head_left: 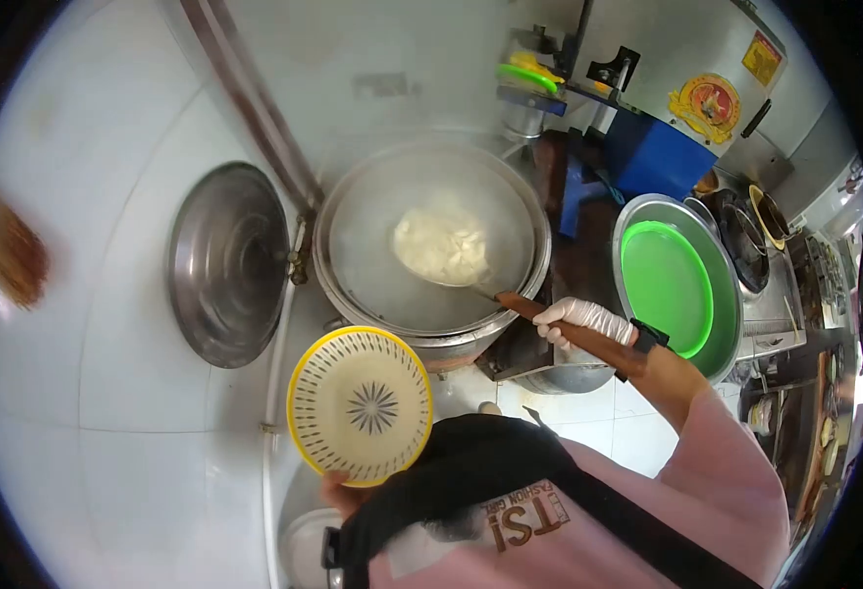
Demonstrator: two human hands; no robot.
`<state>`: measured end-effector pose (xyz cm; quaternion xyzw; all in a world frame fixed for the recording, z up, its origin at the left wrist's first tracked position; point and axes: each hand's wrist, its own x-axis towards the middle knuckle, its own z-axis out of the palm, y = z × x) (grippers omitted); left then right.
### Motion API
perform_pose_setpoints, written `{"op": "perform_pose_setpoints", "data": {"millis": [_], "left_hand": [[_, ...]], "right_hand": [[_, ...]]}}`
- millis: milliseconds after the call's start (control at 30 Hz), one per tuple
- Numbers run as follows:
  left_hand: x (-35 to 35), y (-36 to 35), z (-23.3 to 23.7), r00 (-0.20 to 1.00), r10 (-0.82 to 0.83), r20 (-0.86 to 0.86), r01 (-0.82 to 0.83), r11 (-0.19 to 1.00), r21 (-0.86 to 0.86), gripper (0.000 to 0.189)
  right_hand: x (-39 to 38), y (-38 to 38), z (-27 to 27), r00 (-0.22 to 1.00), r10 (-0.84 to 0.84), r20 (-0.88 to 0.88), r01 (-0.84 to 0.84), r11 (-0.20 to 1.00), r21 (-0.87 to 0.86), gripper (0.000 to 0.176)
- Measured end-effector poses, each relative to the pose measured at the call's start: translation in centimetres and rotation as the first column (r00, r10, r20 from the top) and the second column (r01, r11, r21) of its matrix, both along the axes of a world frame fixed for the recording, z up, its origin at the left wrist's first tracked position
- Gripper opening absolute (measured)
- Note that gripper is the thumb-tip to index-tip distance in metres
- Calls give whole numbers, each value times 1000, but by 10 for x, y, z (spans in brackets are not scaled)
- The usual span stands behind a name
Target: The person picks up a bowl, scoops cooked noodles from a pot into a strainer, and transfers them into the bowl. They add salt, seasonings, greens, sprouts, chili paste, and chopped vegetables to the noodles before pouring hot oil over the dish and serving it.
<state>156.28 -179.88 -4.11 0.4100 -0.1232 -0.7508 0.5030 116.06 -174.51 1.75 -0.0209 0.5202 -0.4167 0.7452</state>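
My right hand (580,322), in a thin clear glove, is wrapped round the wooden handle of a long skimmer (522,305). Pale dumplings (443,247) are heaped in the skimmer's head, over the wide metal pot (363,290) of cloudy, steaming water. My left hand (341,491) grips the near rim of a round bowl (338,393) with a yellow edge, dark dashes and a starburst at its centre. Nothing lies in this bowl, which is held just in front of the pot. Most of my left fingers are hidden behind it.
A round metal lid (230,265) stands against the white tiled wall, left of the pot. Right of my right arm is a metal basin (726,344) holding a green basin (665,285). A blue-based machine (657,152) stands behind. Bristles of a brush (4,245) show far left.
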Motion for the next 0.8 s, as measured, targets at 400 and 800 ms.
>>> {"op": "perform_pose_setpoints", "data": {"millis": [400,800], "left_hand": [[15,31,14,998,64,-8,-64,998,-4,66],[19,25,5,997,23,76,-24,1000,12,61]], "right_hand": [[7,-80,-47,705,178,-686,-340,934,-108,18],[-4,-4,-22,996,10,85,-7,1000,-29,12]]}}
